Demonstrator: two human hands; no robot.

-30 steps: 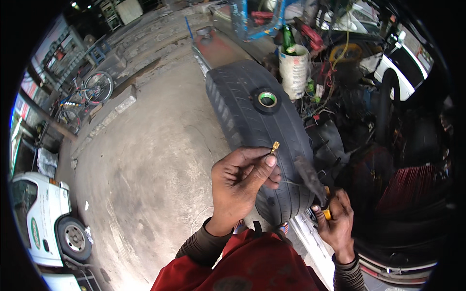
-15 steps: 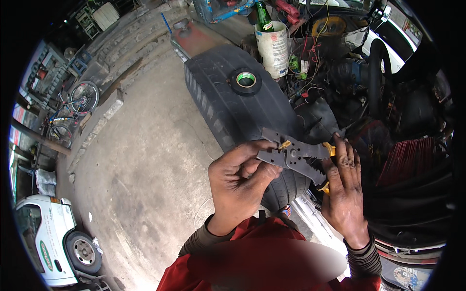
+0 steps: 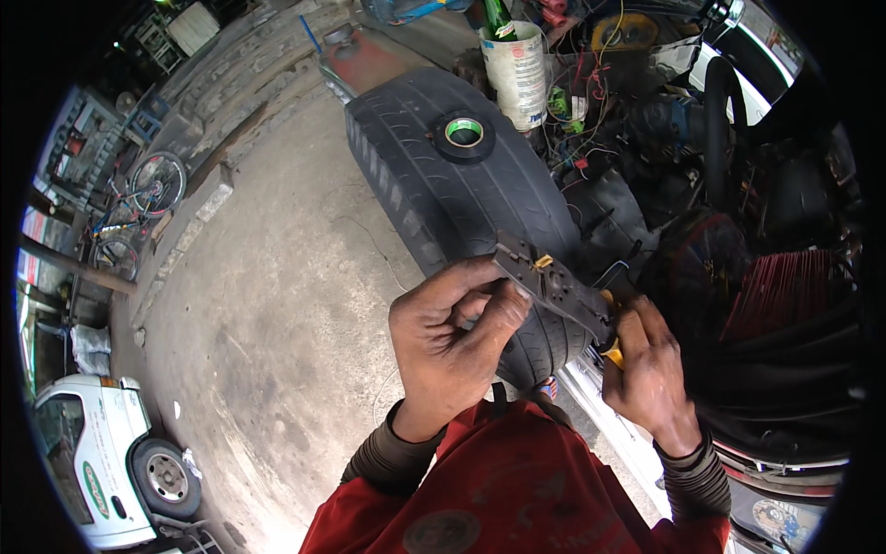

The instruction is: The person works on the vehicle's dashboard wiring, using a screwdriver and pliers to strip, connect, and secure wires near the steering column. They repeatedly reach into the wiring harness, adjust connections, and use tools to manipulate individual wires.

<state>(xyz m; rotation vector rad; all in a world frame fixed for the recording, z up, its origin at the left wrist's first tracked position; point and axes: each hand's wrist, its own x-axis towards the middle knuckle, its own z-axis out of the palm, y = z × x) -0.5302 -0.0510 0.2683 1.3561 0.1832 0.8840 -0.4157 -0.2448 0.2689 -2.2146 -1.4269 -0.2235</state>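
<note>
In front of my chest are dark grey crimping pliers with yellow grips. My right hand is wrapped round the grips, which are squeezed together. A small brass-coloured terminal shows at the jaws. My left hand is closed in a pinch against the jaw end, thumb and forefinger touching the tool's edge. Whatever lies between those fingertips is hidden. Beyond the pliers a black tyre stands upright, and a roll of black tape with a green core lies on its tread.
A white cylindrical container holding a green bottle stands beyond the tyre. On the right are loose wires, a steering wheel and dark vehicle parts. Far left, a bicycle and a white truck stand on the concrete floor.
My right hand has closed from spread fingers, bringing the pliers' handles and jaws together. The brass terminal stays at the jaws. My left hand keeps its pinch beside them.
</note>
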